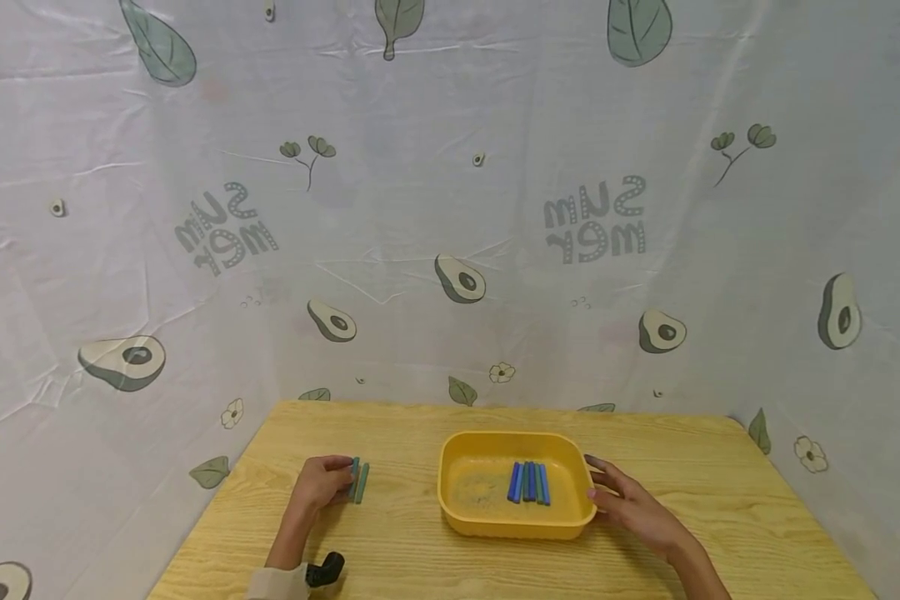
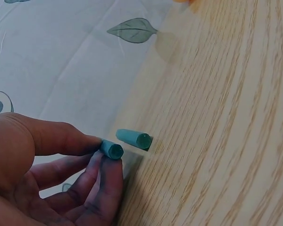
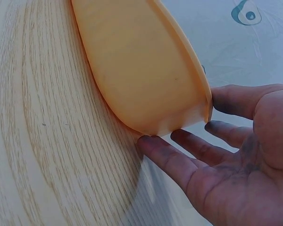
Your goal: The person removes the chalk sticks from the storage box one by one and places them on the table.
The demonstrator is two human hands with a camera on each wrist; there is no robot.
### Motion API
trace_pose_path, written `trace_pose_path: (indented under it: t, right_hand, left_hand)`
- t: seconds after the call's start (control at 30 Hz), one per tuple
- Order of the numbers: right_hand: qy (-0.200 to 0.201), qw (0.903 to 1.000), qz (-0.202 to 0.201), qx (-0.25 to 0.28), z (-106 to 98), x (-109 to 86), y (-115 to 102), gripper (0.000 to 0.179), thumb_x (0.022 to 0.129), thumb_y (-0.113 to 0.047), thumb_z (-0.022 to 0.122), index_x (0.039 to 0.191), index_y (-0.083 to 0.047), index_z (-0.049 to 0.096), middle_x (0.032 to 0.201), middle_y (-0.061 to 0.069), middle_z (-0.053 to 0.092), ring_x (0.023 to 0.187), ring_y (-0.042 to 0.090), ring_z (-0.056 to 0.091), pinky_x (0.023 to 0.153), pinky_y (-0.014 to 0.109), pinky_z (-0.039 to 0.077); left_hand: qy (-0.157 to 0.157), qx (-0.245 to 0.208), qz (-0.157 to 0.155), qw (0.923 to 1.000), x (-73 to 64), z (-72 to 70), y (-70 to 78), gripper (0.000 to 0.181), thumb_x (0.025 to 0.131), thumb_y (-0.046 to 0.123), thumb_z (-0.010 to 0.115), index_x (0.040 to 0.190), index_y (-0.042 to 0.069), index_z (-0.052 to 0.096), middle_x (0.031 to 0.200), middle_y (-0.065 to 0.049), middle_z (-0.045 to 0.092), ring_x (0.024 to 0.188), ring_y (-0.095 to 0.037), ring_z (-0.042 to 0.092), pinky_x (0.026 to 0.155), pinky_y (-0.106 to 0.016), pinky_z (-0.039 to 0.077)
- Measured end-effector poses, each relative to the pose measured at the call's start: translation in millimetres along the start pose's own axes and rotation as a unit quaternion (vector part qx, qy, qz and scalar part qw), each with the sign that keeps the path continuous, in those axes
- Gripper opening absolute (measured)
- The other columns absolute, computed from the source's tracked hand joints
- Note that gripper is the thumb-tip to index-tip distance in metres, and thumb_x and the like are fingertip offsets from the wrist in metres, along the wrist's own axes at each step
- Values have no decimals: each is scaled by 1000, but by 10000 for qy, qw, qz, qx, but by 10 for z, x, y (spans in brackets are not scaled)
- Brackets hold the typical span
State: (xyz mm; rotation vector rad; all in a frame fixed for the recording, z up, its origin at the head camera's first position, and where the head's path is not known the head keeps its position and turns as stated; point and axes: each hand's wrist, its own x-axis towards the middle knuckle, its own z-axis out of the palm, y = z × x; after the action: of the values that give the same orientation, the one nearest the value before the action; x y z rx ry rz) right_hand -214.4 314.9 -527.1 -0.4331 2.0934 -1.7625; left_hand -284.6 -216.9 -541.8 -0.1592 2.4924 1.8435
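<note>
My left hand (image 1: 322,482) pinches a teal chalk stick (image 2: 114,150) between thumb and fingertips at the left of the table. Just to its right, a second teal chalk stick (image 1: 363,483) lies roughly parallel. A yellow plastic tub (image 1: 517,529) stands near the middle, with several blue and green chalk sticks (image 1: 529,483) in a row inside. At the tub's right end is my right hand (image 1: 633,508). Its thumb touches the rim and its extended fingertips (image 3: 153,143) rest against the outer wall. Dark smudges show on the fingers of both hands.
Greyish dust marks the tub floor (image 1: 476,492) left of the row. The wood-grain table (image 1: 390,550) ends at a pale printed cloth (image 1: 405,217) behind and at the sides. A black fitting (image 1: 326,569) sits at the left wrist, beside a light sleeve.
</note>
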Motion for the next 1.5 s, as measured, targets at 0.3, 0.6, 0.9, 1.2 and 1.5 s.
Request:
trace_pose_path:
  t: [0.3, 0.6, 0.9, 1.2, 1.5]
  right_hand:
    - [178, 9998, 22, -97, 0, -17, 5, 77, 117, -19, 45, 169, 7, -5, 167, 48, 11, 147, 57, 46, 108, 49, 58]
    - [298, 9994, 129, -126, 20, -50, -42, 78, 116, -20, 47, 169, 6, -4, 167, 48, 8, 148, 58, 44, 108, 48, 58]
    - [319, 9993, 126, -157, 26, -64, -30, 78, 116, -20, 47, 169, 6, -3, 167, 48, 8, 147, 59, 44, 108, 50, 58]
    - [225, 9996, 55, -154, 30, -59, -16, 77, 117, -21, 46, 169, 6, -4, 168, 48, 8, 148, 59, 43, 108, 48, 58]
    - [126, 9999, 52, -101, 30, -34, -6, 76, 117, -21, 45, 169, 5, -4, 168, 47, 9, 149, 58, 43, 110, 51, 57]
  left_hand:
    - [181, 455, 183, 9986, 33, 63, 24, 35, 97, -2, 66, 129, -14, 68, 120, -29, 74, 92, -23, 75, 73, -38, 65]
    - [270, 835, 442, 9952, 45, 118, 46, 35, 91, -3, 69, 125, -13, 71, 111, -27, 75, 89, -26, 75, 71, -39, 65]
    - [262, 870, 401, 9951, 14, 106, 67, 36, 91, -2, 72, 124, -13, 71, 112, -27, 76, 90, -26, 76, 72, -39, 66]
    - [160, 640, 255, 9975, -28, 86, 59, 37, 95, 1, 72, 129, -13, 69, 116, -29, 74, 95, -31, 77, 77, -42, 66]
    - [97, 646, 186, 9977, -52, 74, 41, 44, 100, 10, 69, 138, -12, 65, 124, -30, 72, 104, -36, 74, 79, -43, 65]
